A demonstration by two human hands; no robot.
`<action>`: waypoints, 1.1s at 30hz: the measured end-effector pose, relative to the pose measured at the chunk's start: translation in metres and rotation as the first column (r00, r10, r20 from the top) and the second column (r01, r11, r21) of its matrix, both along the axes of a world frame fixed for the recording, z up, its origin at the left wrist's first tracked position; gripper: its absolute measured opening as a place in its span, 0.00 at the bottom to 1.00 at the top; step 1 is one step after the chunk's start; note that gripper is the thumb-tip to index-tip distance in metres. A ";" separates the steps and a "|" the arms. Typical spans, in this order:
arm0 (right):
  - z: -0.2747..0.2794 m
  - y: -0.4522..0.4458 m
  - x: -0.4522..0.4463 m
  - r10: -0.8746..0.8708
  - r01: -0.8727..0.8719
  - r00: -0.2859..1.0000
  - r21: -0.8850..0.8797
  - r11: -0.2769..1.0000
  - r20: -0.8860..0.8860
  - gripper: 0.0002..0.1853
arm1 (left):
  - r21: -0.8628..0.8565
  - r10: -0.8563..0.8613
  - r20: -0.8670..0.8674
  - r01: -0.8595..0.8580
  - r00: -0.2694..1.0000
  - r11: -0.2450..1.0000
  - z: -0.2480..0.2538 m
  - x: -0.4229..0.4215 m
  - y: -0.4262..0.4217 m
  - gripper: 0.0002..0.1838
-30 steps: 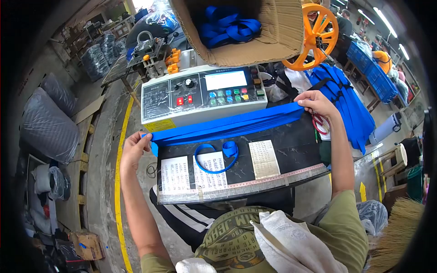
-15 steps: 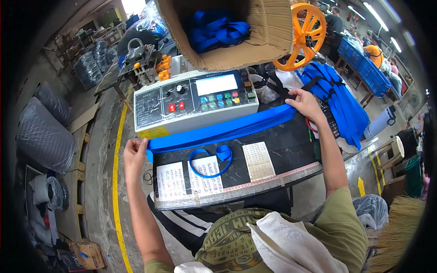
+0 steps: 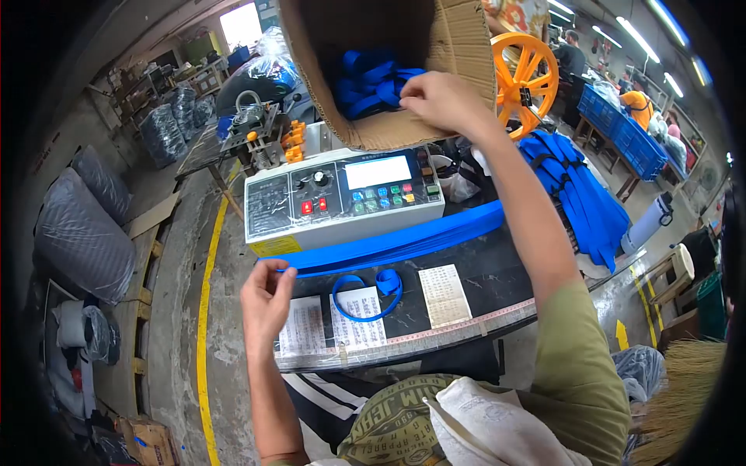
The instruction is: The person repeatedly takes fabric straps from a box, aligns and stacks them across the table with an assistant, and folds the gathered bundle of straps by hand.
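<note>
My right hand (image 3: 444, 102) reaches into the tilted cardboard box (image 3: 470, 58), its fingers closed at the edge of a loose heap of blue webbing strap (image 3: 369, 84). My left hand (image 3: 266, 299) is raised at the left end of a long stack of blue straps (image 3: 388, 247), thumb and forefinger bent and a little apart, with nothing visible between them. The stack lies flat along the black table, in front of the control machine (image 3: 342, 194). Nearer to me on the table rests a coiled loop of blue strap (image 3: 388, 282), partly over a paper sheet.
Written sheets (image 3: 444, 295) and a measuring tape (image 3: 412, 336) lie along the table's front edge. An orange wheel (image 3: 524, 81) stands right of the box. Bundled blue straps (image 3: 583, 198) and a bottle (image 3: 646, 224) are at the right. Other people are in the background.
My right hand has left the right end of the strap stack and moved up into the box. My left hand has come slightly right and down, its fingers loosened.
</note>
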State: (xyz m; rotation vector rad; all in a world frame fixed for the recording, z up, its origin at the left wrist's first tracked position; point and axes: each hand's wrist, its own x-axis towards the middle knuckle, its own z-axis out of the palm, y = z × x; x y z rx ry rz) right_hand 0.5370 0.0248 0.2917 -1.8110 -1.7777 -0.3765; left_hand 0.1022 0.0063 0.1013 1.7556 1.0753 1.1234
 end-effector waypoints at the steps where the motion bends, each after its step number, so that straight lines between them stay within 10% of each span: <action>1: -0.001 0.026 -0.001 -0.077 0.080 0.996 -0.060 0.995 0.055 0.19 | -0.027 -0.023 0.011 0.023 1.000 0.999 -0.002 0.002 -0.005 0.08; 6: -0.008 0.077 0.003 -0.040 0.041 0.999 -0.120 0.992 0.005 0.18 | -0.069 -0.062 -0.026 0.060 0.998 0.996 0.008 -0.011 -0.032 0.07; 11: -0.002 -0.051 -0.094 0.552 -0.640 0.687 -0.031 0.768 -0.473 0.11 | 0.671 0.104 0.030 -0.097 0.994 0.736 0.067 -0.010 -0.063 0.16; 15: -0.033 -0.165 -0.159 0.761 -0.797 0.603 -0.213 0.565 -0.238 0.11 | 0.795 0.019 0.072 -0.069 0.997 0.603 0.111 0.023 -0.091 0.14; 18: -0.034 -0.186 -0.133 0.722 -0.772 0.631 -0.133 0.622 -0.285 0.11 | 0.273 -0.448 -0.415 0.578 0.792 0.769 0.104 -0.009 -0.085 0.13; 21: -0.041 -0.199 -0.070 0.503 -0.671 0.665 -0.147 0.726 -0.553 0.10 | 0.263 -0.314 -0.434 0.452 0.845 0.852 0.084 -0.032 -0.056 0.12; 25: -0.076 -0.189 0.036 0.165 -0.459 0.651 -0.211 0.863 -0.741 0.11 | -0.212 -0.319 -0.054 0.302 0.946 0.929 0.046 -0.079 -0.003 0.12; 33: -0.166 -0.152 0.134 -0.020 -0.262 0.636 -0.240 0.935 -0.772 0.12 | -0.315 -0.075 -0.087 0.044 0.993 0.948 0.003 -0.073 0.081 0.14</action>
